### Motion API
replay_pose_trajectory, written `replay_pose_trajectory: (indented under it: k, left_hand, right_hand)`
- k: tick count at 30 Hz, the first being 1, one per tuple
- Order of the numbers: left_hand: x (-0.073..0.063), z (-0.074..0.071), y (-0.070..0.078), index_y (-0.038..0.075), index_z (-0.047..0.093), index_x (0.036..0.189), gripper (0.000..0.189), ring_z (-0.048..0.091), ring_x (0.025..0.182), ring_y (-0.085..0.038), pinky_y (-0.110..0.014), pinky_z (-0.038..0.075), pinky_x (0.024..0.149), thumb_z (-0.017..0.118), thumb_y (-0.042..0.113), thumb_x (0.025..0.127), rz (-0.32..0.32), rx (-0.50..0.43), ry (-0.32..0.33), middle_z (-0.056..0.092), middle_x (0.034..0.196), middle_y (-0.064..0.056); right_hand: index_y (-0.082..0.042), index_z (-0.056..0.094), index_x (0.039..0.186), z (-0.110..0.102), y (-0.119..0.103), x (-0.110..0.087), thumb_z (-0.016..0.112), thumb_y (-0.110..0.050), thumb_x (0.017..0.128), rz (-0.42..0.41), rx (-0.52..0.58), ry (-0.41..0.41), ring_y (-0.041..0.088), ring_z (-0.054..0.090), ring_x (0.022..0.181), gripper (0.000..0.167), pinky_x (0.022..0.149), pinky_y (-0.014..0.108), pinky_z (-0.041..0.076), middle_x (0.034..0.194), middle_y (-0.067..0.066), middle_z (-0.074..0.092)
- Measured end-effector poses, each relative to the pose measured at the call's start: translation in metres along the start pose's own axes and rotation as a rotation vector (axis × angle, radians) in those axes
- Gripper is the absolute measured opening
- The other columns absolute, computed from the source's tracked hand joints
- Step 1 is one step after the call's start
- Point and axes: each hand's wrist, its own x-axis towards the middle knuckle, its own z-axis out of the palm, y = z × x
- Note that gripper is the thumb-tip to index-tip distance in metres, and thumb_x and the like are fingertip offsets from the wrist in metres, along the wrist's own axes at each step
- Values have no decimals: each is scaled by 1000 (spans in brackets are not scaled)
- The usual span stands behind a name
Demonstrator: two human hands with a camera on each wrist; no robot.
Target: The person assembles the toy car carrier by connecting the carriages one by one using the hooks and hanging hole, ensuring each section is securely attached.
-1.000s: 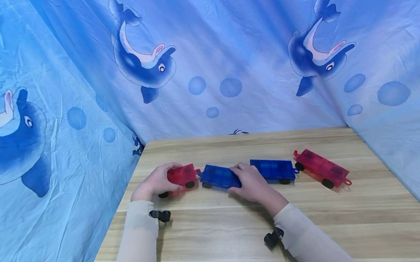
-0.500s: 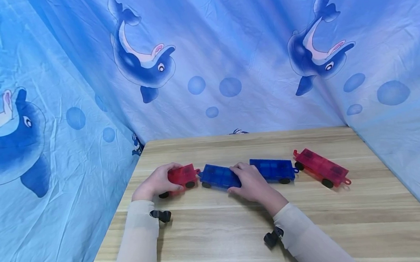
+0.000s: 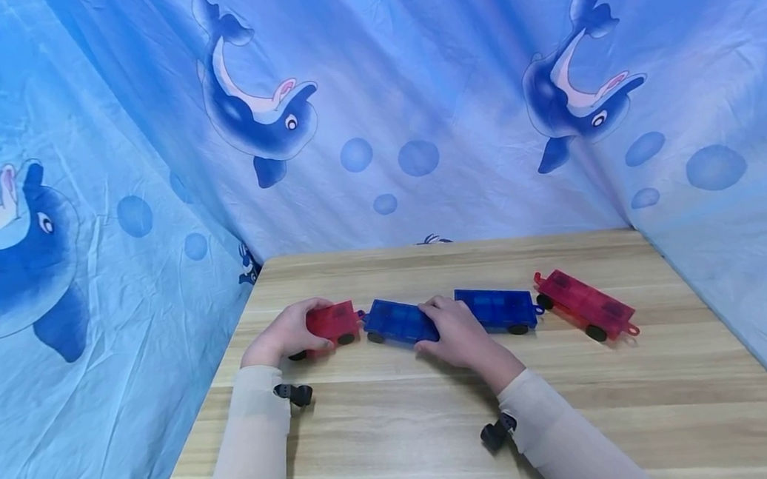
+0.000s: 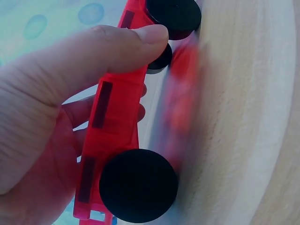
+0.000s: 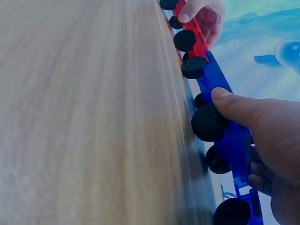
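I see left hand (image 3: 291, 330) arched over, pinching a red car (image 3: 336, 319); right hand (image 3: 455, 334) pinching a blue car (image 3: 394, 322). Poses unchanged from a second ago.

Looks like a small curtained-off space, hung on three sides with blue cloth (image 3: 464, 56) printed with dolphins (image 3: 550, 94) and bubbles (image 3: 418, 157), and fitted with a wood-grain table (image 3: 397, 431). Cannot be placed as home or studio.

No text, label, brand, number or sign is showing legibly: none on the red toy wagons (image 3: 585, 303) and blue toy wagons (image 3: 495, 309) lining up across the worktop (image 3: 397, 431), none on the dolphin-printed curtain (image 3: 452, 79) hanging behind the worktop, none on the black wrist cameras (image 3: 496, 434) above it.
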Motion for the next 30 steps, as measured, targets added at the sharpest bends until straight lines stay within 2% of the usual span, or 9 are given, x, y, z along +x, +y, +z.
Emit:
replay_pose_trajectory:
  k: [5,30]
  left_hand:
    - [-3,0,2,17,60,145,80,61,113,-27,-47,55,96,97,19,74,-25,-15,3,65,132,-6]
    - [-4,-1,4,18,59,146,82,60,115,-27,-48,55,96,98,20,73,-22,-16,2,64,134,-6]
  right_hand:
    - [-12,54,154,2,0,0,80,-60,87,2,-9,-8,29,53,134,86,116,53,37,143,7,58]
    - [-11,56,153,-1,-3,-1,81,-57,87,-3,3,12,30,54,133,83,114,54,39,141,7,59]
